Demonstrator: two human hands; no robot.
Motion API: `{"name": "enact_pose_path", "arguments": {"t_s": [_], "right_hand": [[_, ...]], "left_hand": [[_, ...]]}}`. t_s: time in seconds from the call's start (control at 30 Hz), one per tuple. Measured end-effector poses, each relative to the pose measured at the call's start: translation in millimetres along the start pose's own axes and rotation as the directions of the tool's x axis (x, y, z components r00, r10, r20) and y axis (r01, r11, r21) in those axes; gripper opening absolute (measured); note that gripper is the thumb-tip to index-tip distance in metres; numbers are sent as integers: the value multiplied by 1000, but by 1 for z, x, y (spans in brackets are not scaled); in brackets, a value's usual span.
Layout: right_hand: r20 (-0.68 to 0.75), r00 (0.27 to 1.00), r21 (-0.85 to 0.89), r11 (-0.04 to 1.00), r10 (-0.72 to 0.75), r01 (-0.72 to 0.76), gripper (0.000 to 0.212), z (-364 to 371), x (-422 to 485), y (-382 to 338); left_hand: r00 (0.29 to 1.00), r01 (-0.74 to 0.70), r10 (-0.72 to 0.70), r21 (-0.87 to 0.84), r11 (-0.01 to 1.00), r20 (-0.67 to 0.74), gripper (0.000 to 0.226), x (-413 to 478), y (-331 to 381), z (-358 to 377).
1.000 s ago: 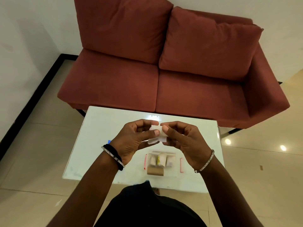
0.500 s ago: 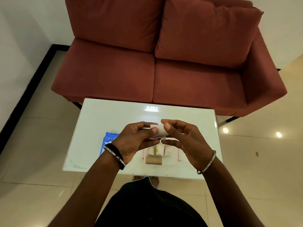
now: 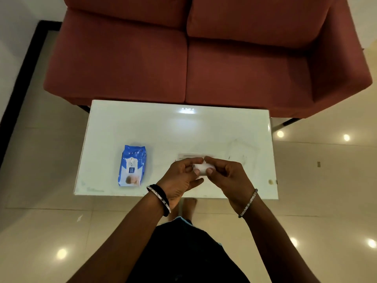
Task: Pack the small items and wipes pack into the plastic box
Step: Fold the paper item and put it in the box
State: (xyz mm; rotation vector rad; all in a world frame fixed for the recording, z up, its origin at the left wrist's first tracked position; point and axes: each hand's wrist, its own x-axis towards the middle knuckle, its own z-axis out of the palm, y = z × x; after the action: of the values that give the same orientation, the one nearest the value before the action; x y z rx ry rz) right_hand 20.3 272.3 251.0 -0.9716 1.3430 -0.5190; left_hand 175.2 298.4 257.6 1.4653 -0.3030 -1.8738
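Note:
Both hands hold one small white item [image 3: 201, 167] over the near middle of the white table [image 3: 163, 127]. My left hand [image 3: 180, 178] pinches its left end and my right hand [image 3: 226, 176] pinches its right end. A blue and white wipes pack [image 3: 132, 165] lies flat on the table's left part, well clear of my hands. Just beyond my fingers only the far rim of the clear plastic box [image 3: 194, 155] shows; my hands hide the rest and what lies in it. A clear lid [image 3: 241, 153] rests flat on the table to the right.
A red two-seat sofa [image 3: 204, 58] stands right behind the table's far edge. Glossy tiled floor [image 3: 40, 160] surrounds the table. My bare foot [image 3: 188, 203] shows under the near edge. A small brown spot [image 3: 270, 182] marks the table's right near corner.
The view has tilted down, and the hands with the white item have sunk toward the table's near edge. They now cover the box, while the wipes pack has come fully into sight.

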Motion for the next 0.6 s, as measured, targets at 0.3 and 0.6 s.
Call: {"name": "enact_pose_path", "arguments": {"t_s": [0.3, 0.6], "right_hand": [[-125, 976, -163, 967, 178, -197, 24, -14, 25, 89], [-426, 830, -173, 868, 361, -466, 22, -28, 103, 181]], "left_hand": [[978, 181, -189, -94, 979, -86, 38, 59, -66, -8], [875, 189, -87, 169, 967, -477, 23, 137, -132, -51]]}}
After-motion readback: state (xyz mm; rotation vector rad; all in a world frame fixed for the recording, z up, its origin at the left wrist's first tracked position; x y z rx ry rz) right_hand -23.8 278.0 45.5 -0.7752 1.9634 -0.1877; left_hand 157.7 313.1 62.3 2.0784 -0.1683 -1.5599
